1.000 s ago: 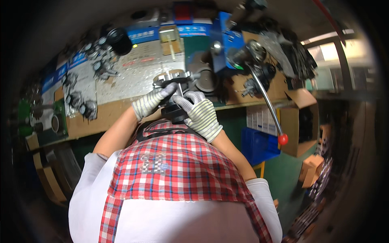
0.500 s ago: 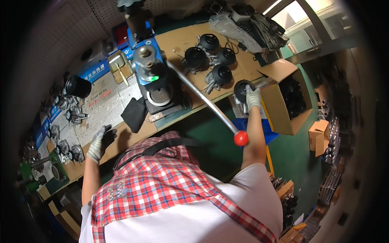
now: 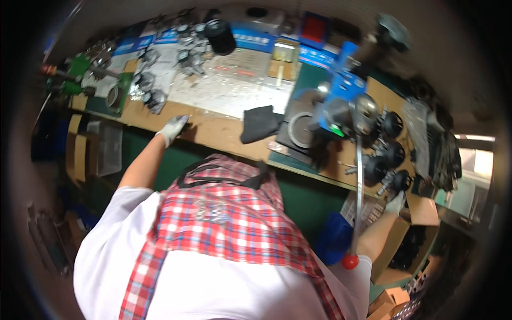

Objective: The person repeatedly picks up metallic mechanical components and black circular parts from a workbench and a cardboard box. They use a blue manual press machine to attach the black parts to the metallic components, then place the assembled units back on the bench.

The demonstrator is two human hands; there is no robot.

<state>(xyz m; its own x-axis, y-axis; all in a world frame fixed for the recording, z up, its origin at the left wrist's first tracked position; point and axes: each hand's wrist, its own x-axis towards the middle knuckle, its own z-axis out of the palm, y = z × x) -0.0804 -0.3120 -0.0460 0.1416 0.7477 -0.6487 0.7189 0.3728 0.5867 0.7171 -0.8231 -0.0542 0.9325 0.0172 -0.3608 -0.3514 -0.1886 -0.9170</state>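
Observation:
My left hand (image 3: 173, 129), in a pale glove with dark fingertips, is over the bench's front edge. Its fingers are apart and hold nothing. At the far right end of the bench, my right hand (image 3: 396, 203), also gloved, grips a metal part with a round black cap (image 3: 399, 182); the fingers are partly hidden. Several similar black-capped parts (image 3: 394, 154) stand beside it. Between my hands stands a blue press (image 3: 348, 88) with a long metal lever (image 3: 359, 192). The lever's red ball (image 3: 350, 261) hangs by my right upper arm.
A black cloth (image 3: 260, 124) lies left of the press. Metal parts (image 3: 154, 100) and a black cylinder (image 3: 220, 37) stand on the left bench. A green fixture (image 3: 121, 90) is at the far left. Below my right hand is an open carton (image 3: 392, 250) with black parts inside.
The view has turned, shifting the bench scene rightward and down. My right hand has carried the black-capped part from beside the carton to the others on the bench. My left hand stays free.

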